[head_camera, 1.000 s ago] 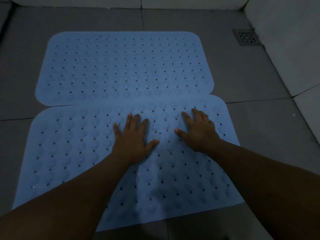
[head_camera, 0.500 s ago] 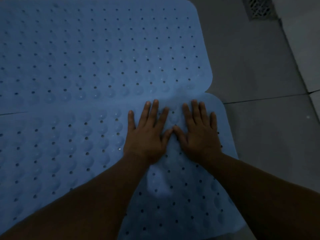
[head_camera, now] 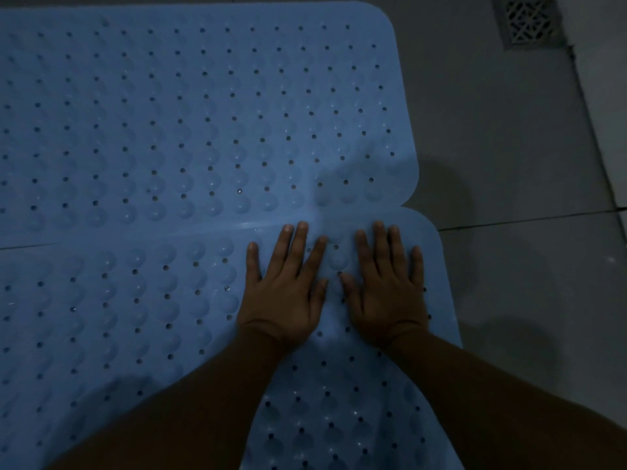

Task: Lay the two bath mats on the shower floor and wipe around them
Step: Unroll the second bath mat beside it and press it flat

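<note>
2 bath mats, pale blue, perforated, dimpled with suction cups: far mat (head_camera: 203, 106) and near mat (head_camera: 112, 317) lie flat on grey floor tiles (head_camera: 509, 283), long edges meeting. Left hand (head_camera: 283, 286) and right hand (head_camera: 386, 283): flat, fingers spread, pressing near mat's far right corner. Bare tile lies right; floor drain (head_camera: 527, 20) far right.

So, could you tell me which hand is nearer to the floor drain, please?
Right. The right hand lies flat near the right edge of the near mat, on the side of the floor drain; the left hand lies beside it, farther left.
</note>
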